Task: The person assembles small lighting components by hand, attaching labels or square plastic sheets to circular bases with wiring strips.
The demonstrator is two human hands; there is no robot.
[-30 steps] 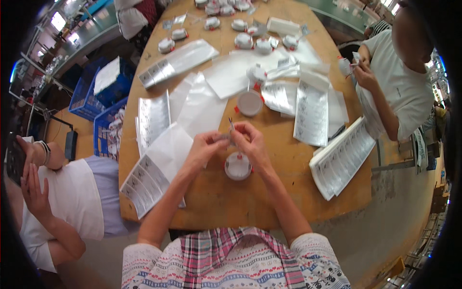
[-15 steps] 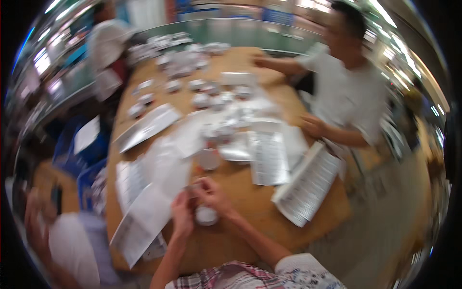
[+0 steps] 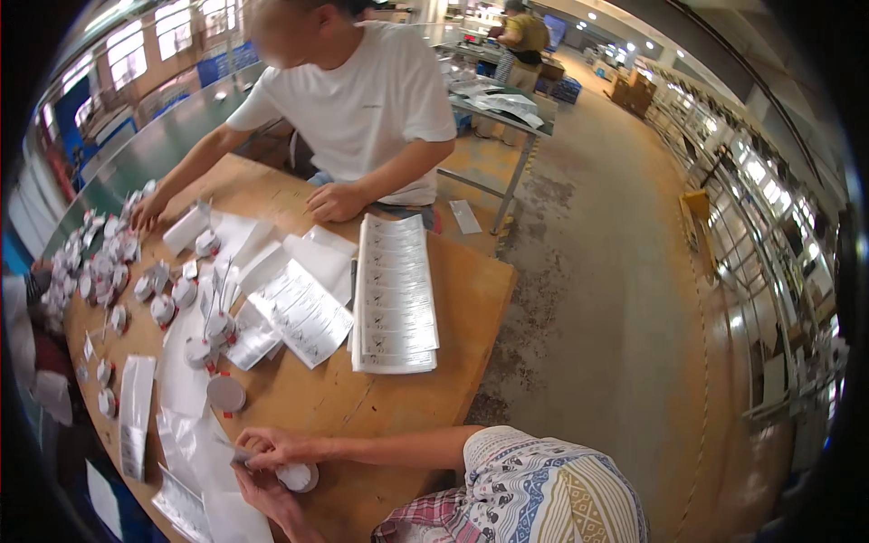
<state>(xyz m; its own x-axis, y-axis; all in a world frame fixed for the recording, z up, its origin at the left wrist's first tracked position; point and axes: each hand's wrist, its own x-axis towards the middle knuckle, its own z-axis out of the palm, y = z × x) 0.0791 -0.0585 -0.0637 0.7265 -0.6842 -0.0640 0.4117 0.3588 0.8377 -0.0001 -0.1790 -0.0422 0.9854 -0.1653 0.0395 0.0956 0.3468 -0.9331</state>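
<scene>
My right hand (image 3: 275, 447) and my left hand (image 3: 269, 496) meet near the table's front edge, fingers closed together. Between their fingertips is a small grey, flat-looking piece (image 3: 239, 456), too small to name. A white round unit (image 3: 299, 476) lies beside my right wrist, partly hidden by my hand. Just beyond my hands sits another round unit, grey-faced with red tabs (image 3: 226, 393).
Several silvery label sheets (image 3: 395, 299) lie stacked at the table's right side, others (image 3: 304, 311) beside them. White round units (image 3: 185, 291) crowd the far left. A co-worker in white (image 3: 362, 100) reaches toward them; the wooden table's edge (image 3: 480, 362) borders a floor aisle.
The view has swung to the right, so the table and my hands appear farther left and the aisle shows. My hands stay together at the small piece. The co-worker's arm reaches among the round units.
</scene>
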